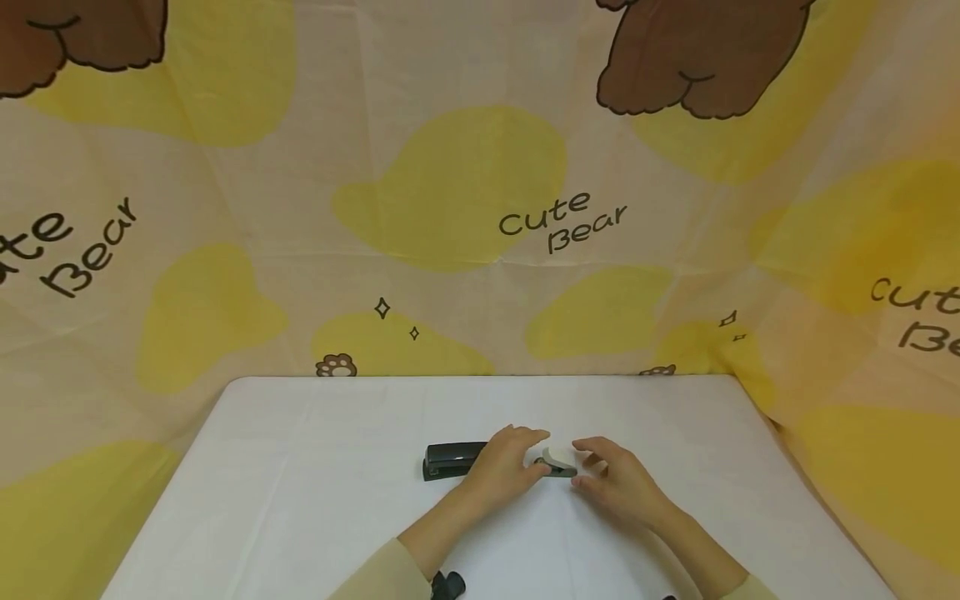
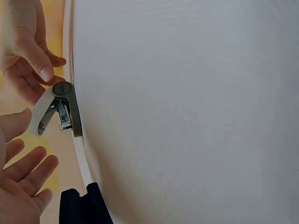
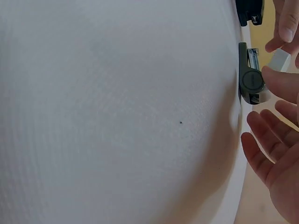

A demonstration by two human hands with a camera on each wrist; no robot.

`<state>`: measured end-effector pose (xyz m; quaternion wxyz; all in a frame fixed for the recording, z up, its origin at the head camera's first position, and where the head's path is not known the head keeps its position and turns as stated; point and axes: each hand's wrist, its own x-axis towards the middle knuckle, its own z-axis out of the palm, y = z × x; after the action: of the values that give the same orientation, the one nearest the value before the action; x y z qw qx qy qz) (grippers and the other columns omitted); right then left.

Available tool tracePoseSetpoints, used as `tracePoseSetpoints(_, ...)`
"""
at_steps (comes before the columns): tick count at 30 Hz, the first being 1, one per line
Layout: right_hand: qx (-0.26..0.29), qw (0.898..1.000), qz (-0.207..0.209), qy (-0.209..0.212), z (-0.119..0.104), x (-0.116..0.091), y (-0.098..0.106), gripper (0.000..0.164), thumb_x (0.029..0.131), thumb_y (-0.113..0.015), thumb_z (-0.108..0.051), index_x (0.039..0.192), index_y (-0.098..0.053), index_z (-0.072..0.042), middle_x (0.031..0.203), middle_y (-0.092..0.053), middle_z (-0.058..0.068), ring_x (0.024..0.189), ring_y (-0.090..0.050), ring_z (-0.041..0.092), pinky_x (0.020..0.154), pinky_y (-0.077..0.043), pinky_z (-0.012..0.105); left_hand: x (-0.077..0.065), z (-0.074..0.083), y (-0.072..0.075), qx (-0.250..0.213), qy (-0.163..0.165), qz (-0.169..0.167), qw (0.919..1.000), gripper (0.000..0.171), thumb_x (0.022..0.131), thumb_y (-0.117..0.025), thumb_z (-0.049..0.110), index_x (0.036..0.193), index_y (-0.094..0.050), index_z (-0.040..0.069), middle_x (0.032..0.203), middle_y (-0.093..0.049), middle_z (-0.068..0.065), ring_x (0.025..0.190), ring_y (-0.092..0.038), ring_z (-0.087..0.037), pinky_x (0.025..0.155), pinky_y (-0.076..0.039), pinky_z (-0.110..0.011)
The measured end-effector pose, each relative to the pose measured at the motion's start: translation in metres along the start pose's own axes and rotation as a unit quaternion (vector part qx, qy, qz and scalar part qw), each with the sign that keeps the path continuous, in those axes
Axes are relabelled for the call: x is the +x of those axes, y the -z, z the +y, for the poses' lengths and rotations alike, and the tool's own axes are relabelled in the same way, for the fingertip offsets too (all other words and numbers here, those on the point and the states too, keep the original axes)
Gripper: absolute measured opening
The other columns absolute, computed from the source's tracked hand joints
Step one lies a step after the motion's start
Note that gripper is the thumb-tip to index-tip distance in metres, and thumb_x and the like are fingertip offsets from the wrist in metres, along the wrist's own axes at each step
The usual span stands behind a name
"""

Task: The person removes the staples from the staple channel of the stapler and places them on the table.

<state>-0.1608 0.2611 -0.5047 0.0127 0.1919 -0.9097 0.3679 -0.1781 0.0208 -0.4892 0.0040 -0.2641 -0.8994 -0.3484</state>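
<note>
A small stapler (image 1: 557, 468) with a dark grey-green base and a white top arm swung up stands on the white table between the two hands. In the left wrist view, a metal staple rail shows inside the small stapler (image 2: 63, 109). My left hand (image 1: 510, 462) is at its left end, fingers spread and relaxed, partly covering a larger black stapler (image 1: 453, 458). My right hand (image 1: 626, 483) is at the other end, with loosely bent fingers. Its thumb (image 3: 282, 85) appears very near the round pivot; contact is unclear. Neither hand visibly grips anything.
The white table (image 1: 315, 492) has rounded far corners. Behind it hangs a yellow and cream cloth (image 1: 465, 192) printed with bears and lettering. A black object (image 1: 450, 585) shows by the left sleeve at the bottom edge.
</note>
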Motion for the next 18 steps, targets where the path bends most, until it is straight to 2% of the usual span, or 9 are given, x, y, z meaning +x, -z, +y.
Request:
tracePoseSetpoints(4,0.020,1.000,-0.012,0.004,0.002,0.000,-0.002,0.045,0.087,-0.083,-0.004,0.128,-0.066,0.002,0.120,-0.071,0.011,0.097,-0.069,0.024,0.076,-0.057,0.028,0.001,0.002,-0.004,-0.023,-0.003,0.004,0.9997,0.038,0.094,-0.080,0.018,0.129,-0.072,0.006,0.126,-0.073,-0.006,0.121,-0.066,-0.022,0.111,-0.046,-0.043)
tracePoseSetpoints(7,0.033,0.999,-0.014,0.000,0.003,0.001,-0.004,0.041,0.088,-0.082,-0.002,0.126,-0.067,0.001,0.114,-0.071,0.007,0.095,-0.069,0.021,0.076,-0.057,0.028,0.001,0.003,-0.007,-0.041,-0.003,0.009,0.9991,0.035,0.092,-0.081,0.014,0.125,-0.074,0.004,0.121,-0.074,-0.007,0.107,-0.069,-0.017,0.095,-0.055,-0.032)
tracePoseSetpoints(9,0.038,0.999,-0.013,-0.003,0.003,0.002,-0.004,0.038,0.088,-0.081,-0.001,0.124,-0.068,0.000,0.109,-0.071,0.004,0.093,-0.068,0.018,0.076,-0.057,0.028,0.002,0.003,-0.008,-0.053,-0.002,0.010,0.9985,0.034,0.092,-0.081,0.012,0.123,-0.075,0.003,0.118,-0.075,-0.008,0.098,-0.069,-0.012,0.085,-0.055,-0.026)
tracePoseSetpoints(11,0.043,0.999,-0.012,-0.003,0.003,0.003,-0.004,0.036,0.089,-0.080,0.000,0.122,-0.068,0.000,0.105,-0.070,0.002,0.091,-0.068,0.015,0.076,-0.057,0.028,0.002,0.002,-0.009,-0.065,0.000,0.012,0.9978,0.032,0.091,-0.081,0.011,0.121,-0.075,0.002,0.116,-0.075,-0.009,0.092,-0.068,-0.010,0.080,-0.055,-0.023)
tracePoseSetpoints(18,0.055,0.998,-0.011,-0.009,0.003,0.007,-0.004,0.031,0.089,-0.081,-0.001,0.118,-0.070,0.000,0.105,-0.071,0.003,0.091,-0.068,0.015,0.080,-0.058,0.029,0.003,0.002,-0.012,-0.083,0.008,0.023,0.9962,0.023,0.095,-0.076,0.008,0.117,-0.076,0.001,0.110,-0.076,-0.008,0.098,-0.071,-0.015,0.084,-0.057,-0.028)
